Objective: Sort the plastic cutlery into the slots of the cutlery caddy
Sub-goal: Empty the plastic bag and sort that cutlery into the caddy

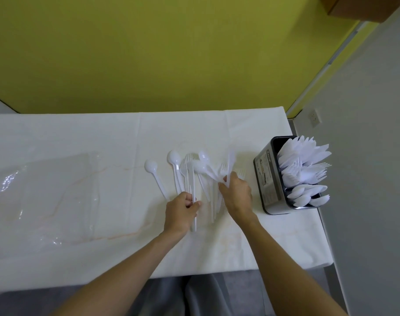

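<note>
Hands: my left hand (182,212) grips several handles; my right hand (236,193) pinches others. Both work in the loose cutlery (194,169) at the centre of the desk (80,137). The caddy (266,179) stands near at 3 o'clock, its slots holding white pieces.

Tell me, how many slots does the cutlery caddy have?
3, all in the caddy: the far one holds knives, the middle one forks, the near one spoons. None seem hidden.
</note>
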`<move>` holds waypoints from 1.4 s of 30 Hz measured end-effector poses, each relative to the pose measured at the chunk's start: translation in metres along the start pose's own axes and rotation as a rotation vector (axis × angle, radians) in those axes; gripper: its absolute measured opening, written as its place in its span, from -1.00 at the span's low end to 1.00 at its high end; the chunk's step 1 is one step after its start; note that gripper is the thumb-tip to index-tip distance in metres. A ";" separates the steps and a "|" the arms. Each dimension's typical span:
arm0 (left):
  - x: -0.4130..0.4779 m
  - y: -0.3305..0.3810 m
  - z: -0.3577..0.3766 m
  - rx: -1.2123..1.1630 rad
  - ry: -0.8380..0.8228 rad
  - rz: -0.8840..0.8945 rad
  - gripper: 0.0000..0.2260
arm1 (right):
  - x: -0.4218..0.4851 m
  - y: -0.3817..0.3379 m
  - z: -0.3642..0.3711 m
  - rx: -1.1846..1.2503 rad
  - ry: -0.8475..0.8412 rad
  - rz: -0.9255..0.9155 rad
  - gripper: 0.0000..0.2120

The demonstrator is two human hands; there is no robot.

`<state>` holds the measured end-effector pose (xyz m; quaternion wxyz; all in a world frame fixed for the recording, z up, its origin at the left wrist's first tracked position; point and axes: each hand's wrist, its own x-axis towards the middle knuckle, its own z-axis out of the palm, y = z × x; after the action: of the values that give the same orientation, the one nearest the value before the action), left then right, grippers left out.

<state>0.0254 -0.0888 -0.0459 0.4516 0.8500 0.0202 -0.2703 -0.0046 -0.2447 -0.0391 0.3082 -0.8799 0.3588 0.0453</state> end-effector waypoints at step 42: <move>-0.018 -0.033 -0.046 -0.068 -0.041 -0.023 -0.92 | -0.034 -0.019 0.015 0.052 -0.020 0.142 -0.95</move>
<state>0.0216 -0.0294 -0.0417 0.4772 0.8282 0.0300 -0.2923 -0.0147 -0.2046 -0.0313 0.3307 -0.8434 0.4183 0.0663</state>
